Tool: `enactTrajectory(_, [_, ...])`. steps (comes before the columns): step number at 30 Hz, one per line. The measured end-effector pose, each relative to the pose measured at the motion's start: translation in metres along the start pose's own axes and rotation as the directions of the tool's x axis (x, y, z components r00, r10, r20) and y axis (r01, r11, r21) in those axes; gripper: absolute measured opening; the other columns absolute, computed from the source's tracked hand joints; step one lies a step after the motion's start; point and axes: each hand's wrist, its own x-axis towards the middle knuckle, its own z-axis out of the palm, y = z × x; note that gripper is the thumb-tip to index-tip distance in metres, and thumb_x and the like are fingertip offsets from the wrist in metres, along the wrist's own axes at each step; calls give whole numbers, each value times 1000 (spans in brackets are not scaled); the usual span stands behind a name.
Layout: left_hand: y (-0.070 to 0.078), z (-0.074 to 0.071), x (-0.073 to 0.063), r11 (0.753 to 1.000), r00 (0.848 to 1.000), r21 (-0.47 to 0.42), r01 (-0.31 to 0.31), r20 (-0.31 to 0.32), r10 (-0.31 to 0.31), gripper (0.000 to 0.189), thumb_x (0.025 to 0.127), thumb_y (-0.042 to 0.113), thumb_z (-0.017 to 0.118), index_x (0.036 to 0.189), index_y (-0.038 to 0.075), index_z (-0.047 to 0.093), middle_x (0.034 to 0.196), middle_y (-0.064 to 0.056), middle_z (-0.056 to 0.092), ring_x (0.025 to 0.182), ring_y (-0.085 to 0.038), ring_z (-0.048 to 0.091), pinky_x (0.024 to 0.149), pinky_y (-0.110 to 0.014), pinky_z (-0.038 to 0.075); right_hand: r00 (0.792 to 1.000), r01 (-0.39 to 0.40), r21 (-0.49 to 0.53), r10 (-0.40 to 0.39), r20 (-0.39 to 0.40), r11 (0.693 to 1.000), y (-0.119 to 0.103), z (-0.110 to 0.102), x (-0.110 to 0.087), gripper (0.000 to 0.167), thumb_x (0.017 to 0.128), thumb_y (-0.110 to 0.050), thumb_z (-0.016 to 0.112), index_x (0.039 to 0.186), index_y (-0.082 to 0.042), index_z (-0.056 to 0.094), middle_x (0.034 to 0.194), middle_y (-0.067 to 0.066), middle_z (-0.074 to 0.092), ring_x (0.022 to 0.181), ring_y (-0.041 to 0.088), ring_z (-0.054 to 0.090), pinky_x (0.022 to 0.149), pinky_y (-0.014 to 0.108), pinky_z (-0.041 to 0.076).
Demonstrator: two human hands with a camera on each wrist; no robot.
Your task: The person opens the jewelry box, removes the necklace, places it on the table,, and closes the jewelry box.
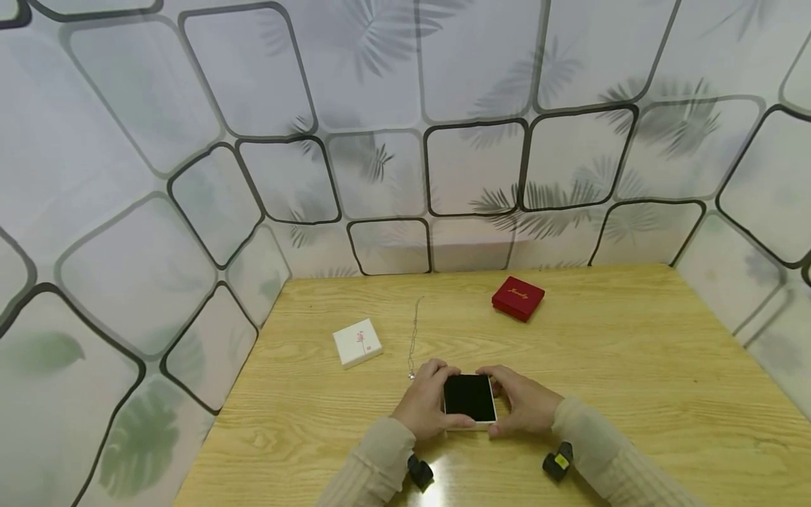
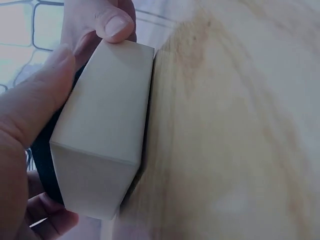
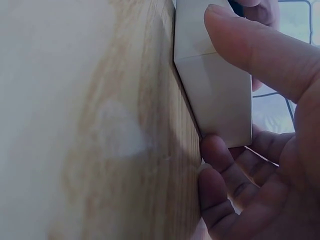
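Note:
A small white box (image 1: pixel 472 426) with a black padded insert (image 1: pixel 469 396) sits on the table between both hands. My left hand (image 1: pixel 426 405) grips its left side, thumb along the near top edge and fingers at the far side. From the right, my right hand (image 1: pixel 529 403) holds it with the thumb on the near corner and fingers curled round the far corner. Both wrist views show the box's plain white walls (image 2: pixel 105 110) close up. Just beyond the left hand, a thin silver necklace (image 1: pixel 413 341) lies stretched out, its pendant end nearest the hand.
A white box lid (image 1: pixel 357 343) with a pink flower print lies at the left of the wooden table (image 1: pixel 608 352). Farther back to the right is a red jewelry box (image 1: pixel 518 298) with gold lettering. Patterned curtain-like walls (image 1: pixel 380 176) stand behind and at the sides.

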Motion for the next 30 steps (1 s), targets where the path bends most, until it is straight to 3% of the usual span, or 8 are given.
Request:
enactTrajectory(8, [1, 0, 0, 1000, 999, 10, 29, 33, -30, 87, 71, 58, 75, 137, 6, 50, 122, 0, 42, 103, -13, 41, 87, -27, 46, 1000, 2, -9, -2, -1, 1000, 1, -1, -1, 95, 71, -45, 84, 143, -10, 35, 119, -4, 48, 104, 17, 49, 92, 37, 42])
enactTrajectory(12, [2, -3, -1, 998, 995, 7, 65, 70, -65, 97, 71, 62, 74, 144, 6, 42, 129, -2, 40, 107, -14, 41, 90, -28, 46, 1000, 12, 7, -12, -2, 1000, 0, -1, -1, 95, 70, -44, 84, 143, -9, 35, 122, -3, 48, 105, 16, 50, 94, 38, 42])
enactTrajectory(15, [1, -7, -3, 993, 989, -10, 116, 97, -114, 96, 75, 64, 69, 148, 10, 37, 135, -2, 38, 115, -16, 43, 95, -33, 46, 1000, 24, 34, -24, 5, 999, 1, 0, -1, 95, 71, -42, 85, 143, -7, 35, 124, -1, 49, 106, 16, 52, 95, 38, 42])
enactTrajectory(18, [1, -11, -6, 988, 985, -36, 148, 95, -144, 82, 85, 60, 62, 147, 12, 40, 136, -1, 40, 119, -18, 46, 96, -38, 46, 999, 32, 63, -33, 12, 998, 1, 1, 0, 94, 71, -40, 85, 143, -6, 34, 121, -1, 50, 105, 16, 52, 95, 37, 42])
enactTrajectory(23, [0, -15, -8, 990, 988, -50, 132, 85, -128, 56, 95, 40, 59, 140, 8, 48, 120, 1, 50, 103, -13, 54, 85, -29, 50, 999, 39, 68, -40, 6, 997, 1, 0, -1, 93, 70, -37, 86, 142, -5, 35, 118, 0, 51, 105, 18, 52, 94, 39, 41])
enactTrajectory(30, [0, -15, -5, 992, 989, -19, 124, 80, -122, 47, 92, 26, 66, 132, 5, 55, 103, 2, 53, 85, -6, 51, 72, -22, 48, 1000, 14, 62, -15, 3, 998, 1, 0, -1, 92, 71, -38, 85, 142, -9, 36, 117, -1, 51, 105, 17, 50, 95, 40, 40])
